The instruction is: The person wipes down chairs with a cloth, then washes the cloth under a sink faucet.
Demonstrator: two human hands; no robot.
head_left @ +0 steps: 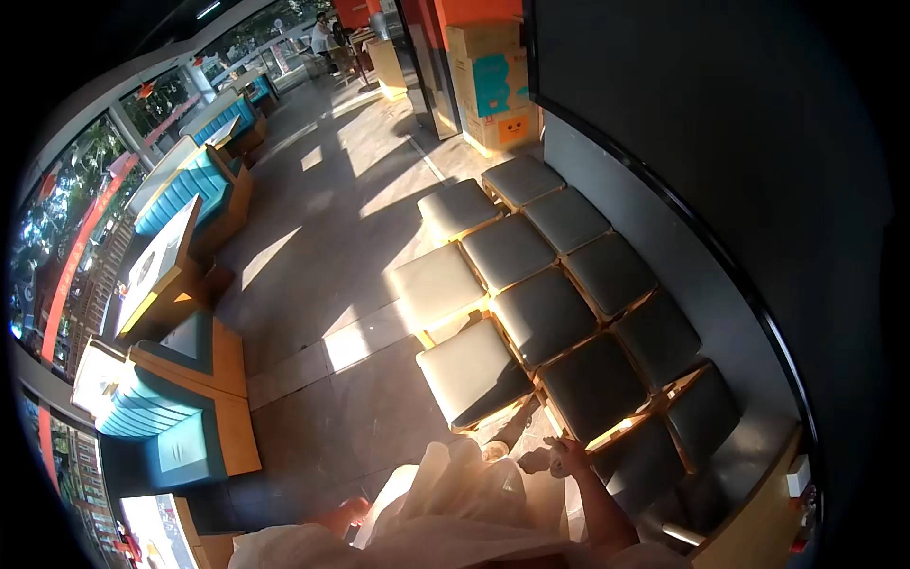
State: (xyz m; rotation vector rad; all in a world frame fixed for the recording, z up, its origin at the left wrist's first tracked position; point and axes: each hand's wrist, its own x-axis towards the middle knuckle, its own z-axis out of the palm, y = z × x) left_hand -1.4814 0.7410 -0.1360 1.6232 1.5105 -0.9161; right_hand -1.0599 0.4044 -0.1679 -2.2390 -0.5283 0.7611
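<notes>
My right hand point(571, 457) is closed on a small, crumpled grey-brown cloth point(540, 462), beside the nearest dark-topped stool point(594, 384). Low at my left side, my left hand point(353, 513) shows only in part next to my pale, loose garment point(441, 493); its fingers are too blurred to read. Square padded stools with wooden frames stand close together in rows ahead and to the right. Sunlight falls across a nearer left stool point(474, 370), while those toward the wall lie in shade.
Teal booth seats point(194, 194) and tables point(161, 266) line the windows on the left. Stacked cardboard boxes point(491, 85) stand by a pillar at the back. A low grey wall point(654, 223) borders the stools on the right. Far off, a person point(322, 36) is near a counter.
</notes>
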